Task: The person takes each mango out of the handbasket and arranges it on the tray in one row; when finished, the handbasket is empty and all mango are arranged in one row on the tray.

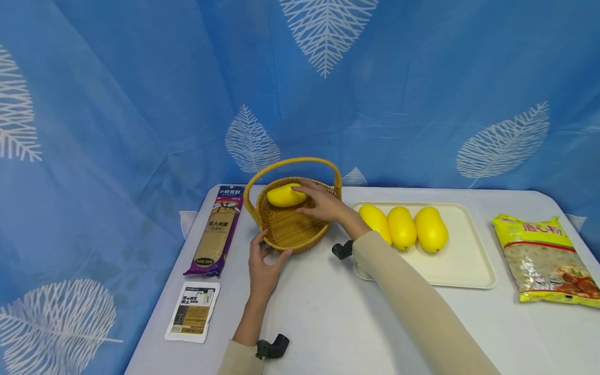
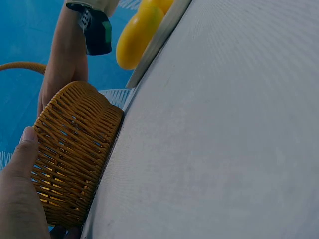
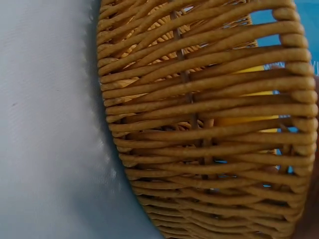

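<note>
A yellow mango-like fruit (image 1: 285, 196) lies at the far left inside a brown wicker basket (image 1: 292, 229) with a tall handle. My right hand (image 1: 323, 203) reaches over the basket's right side, its fingertips at the fruit's right end and its thumb spread away from it. The left hand (image 1: 263, 268) grips the basket's near left edge. In the left wrist view, the left thumb (image 2: 22, 154) presses on the woven rim, while other fingers are mostly hidden. Through the wicker wall (image 3: 209, 119) in the right wrist view, yellow patches of the fruit show.
Right of the basket, a cream tray (image 1: 461, 250) holds three more yellow fruits (image 1: 402, 227), partly behind the right forearm. A yellow-edged food bag (image 1: 546, 260) lies farther right. Left of the basket are a purple noodle pack (image 1: 216, 232) and a small white pouch (image 1: 193, 312).
</note>
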Available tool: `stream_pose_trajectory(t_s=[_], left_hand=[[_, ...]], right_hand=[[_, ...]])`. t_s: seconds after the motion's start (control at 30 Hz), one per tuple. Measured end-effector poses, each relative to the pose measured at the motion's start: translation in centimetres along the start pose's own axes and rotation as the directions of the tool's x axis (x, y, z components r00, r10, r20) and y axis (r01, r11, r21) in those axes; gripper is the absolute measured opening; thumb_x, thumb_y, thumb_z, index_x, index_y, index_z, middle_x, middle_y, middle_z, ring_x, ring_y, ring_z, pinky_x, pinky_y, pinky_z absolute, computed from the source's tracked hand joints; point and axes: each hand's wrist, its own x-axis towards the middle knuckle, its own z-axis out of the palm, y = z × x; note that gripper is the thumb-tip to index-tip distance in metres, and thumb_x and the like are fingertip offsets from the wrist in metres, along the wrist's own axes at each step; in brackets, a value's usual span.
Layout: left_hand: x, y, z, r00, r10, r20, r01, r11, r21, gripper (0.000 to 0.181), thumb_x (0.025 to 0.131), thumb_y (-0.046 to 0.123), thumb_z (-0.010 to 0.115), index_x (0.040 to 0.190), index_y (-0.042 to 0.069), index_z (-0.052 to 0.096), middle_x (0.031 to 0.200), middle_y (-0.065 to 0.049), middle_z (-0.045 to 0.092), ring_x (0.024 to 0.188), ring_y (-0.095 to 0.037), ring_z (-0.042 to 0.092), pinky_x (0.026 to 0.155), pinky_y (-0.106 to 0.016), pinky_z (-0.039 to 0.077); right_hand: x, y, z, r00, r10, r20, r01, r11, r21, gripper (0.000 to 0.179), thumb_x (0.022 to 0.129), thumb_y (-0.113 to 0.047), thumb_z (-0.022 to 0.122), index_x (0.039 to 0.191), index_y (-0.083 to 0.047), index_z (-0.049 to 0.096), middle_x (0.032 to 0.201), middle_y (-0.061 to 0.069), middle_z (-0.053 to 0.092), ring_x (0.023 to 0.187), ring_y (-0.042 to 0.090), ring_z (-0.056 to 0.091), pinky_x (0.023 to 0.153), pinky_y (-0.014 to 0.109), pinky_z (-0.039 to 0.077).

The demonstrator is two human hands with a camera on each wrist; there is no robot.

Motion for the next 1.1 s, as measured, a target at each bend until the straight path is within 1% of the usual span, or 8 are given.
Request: stream_pose_trajectory(t_s=[0.13,0.23,0.33,0.4,0.5,0.63,0.77,1.1], left_hand=[[0.0,-1.8,0.2,1.000,-0.004,-0.004,0.004,1.000,0.021,0.077,0.078,0.008,0.082,0.142,0.000,0.039,0.141,-0.022,0.043,0.127,-0.040,0.048,0.096,-0.051,0.052],[0.0,-2.4,0.1,1.000,-0.005,0.003,0.005,1.000,0.028,0.077,0.079,0.011,0.082,0.142,0.004,0.039,0.142,-0.017,0.044,0.128,-0.036,0.048,0.096,-0.047,0.053],[0.0,-2.4,0.1,1.000,0.006,-0.001,-0.006,1.000,0.014,0.077,0.079,0.011,0.082,0.143,0.004,0.040,0.142,-0.017,0.044,0.127,-0.038,0.048,0.095,-0.050,0.053],[0.0,-2.2,0.2,1.000,0.007,0.000,-0.007,1.000,0.013,0.077,0.079,0.008,0.082,0.142,0.001,0.039,0.141,-0.022,0.043,0.127,-0.042,0.047,0.094,-0.054,0.052],[0.1,-0.6,0.1,1.000,0.002,0.002,-0.002,1.000,0.016,0.076,0.078,0.004,0.081,0.140,-0.007,0.038,0.139,-0.030,0.043,0.124,-0.048,0.047,0.092,-0.059,0.050],[0.1,1.4,-0.1,1.000,-0.006,0.010,0.006,1.000,0.010,0.074,0.079,0.004,0.080,0.138,-0.012,0.038,0.138,-0.034,0.041,0.123,-0.052,0.046,0.092,-0.062,0.049],[0.1,1.5,-0.1,1.000,0.000,0.013,0.000,1.000,0.001,0.073,0.081,0.005,0.079,0.138,-0.010,0.038,0.138,-0.034,0.041,0.125,-0.051,0.045,0.093,-0.062,0.049],[0.0,1.3,-0.2,1.000,0.005,0.008,-0.005,1.000,0.003,0.073,0.081,0.007,0.080,0.138,-0.012,0.038,0.138,-0.034,0.042,0.124,-0.051,0.046,0.093,-0.062,0.049]], right_hand=[[0.3,-0.3,0.1,1.000,0.019,0.024,-0.018,1.000,-0.025,0.064,0.094,-0.037,0.065,0.151,-0.024,0.039,0.160,0.012,0.027,0.145,0.036,0.030,0.115,0.056,0.034],[0.4,-0.4,0.2,1.000,0.016,0.024,-0.015,0.999,-0.034,0.059,0.093,-0.036,0.067,0.147,-0.026,0.045,0.146,0.015,0.041,0.131,0.034,0.043,0.106,0.051,0.044],[0.7,-0.6,0.5,0.999,0.015,0.032,-0.014,0.999,-0.041,0.054,0.092,-0.036,0.068,0.143,-0.026,0.051,0.140,0.014,0.042,0.126,0.032,0.045,0.102,0.049,0.046],[0.8,-0.7,0.7,0.999,0.013,0.050,-0.012,0.999,-0.032,0.052,0.092,-0.034,0.068,0.141,-0.025,0.053,0.149,0.014,0.036,0.135,0.033,0.040,0.108,0.050,0.043],[1.1,-1.0,0.9,0.997,0.004,0.076,-0.002,1.000,-0.020,0.053,0.093,-0.034,0.068,0.142,-0.024,0.052,0.159,0.012,0.026,0.145,0.034,0.029,0.115,0.054,0.035],[1.4,-1.6,1.3,0.996,-0.007,0.085,0.008,1.000,-0.016,0.055,0.093,-0.033,0.068,0.144,-0.026,0.049,0.149,0.008,0.040,0.139,0.029,0.039,0.114,0.050,0.038],[1.4,-1.7,1.6,0.996,-0.001,0.088,0.003,0.999,-0.032,0.057,0.091,-0.036,0.069,0.144,-0.029,0.050,0.133,0.006,0.049,0.123,0.025,0.050,0.104,0.045,0.046],[1.5,-2.7,2.5,0.989,-0.023,0.146,0.022,1.000,0.010,0.065,0.088,-0.035,0.074,0.146,-0.023,0.047,0.152,0.014,0.037,0.138,0.033,0.040,0.114,0.050,0.039]])
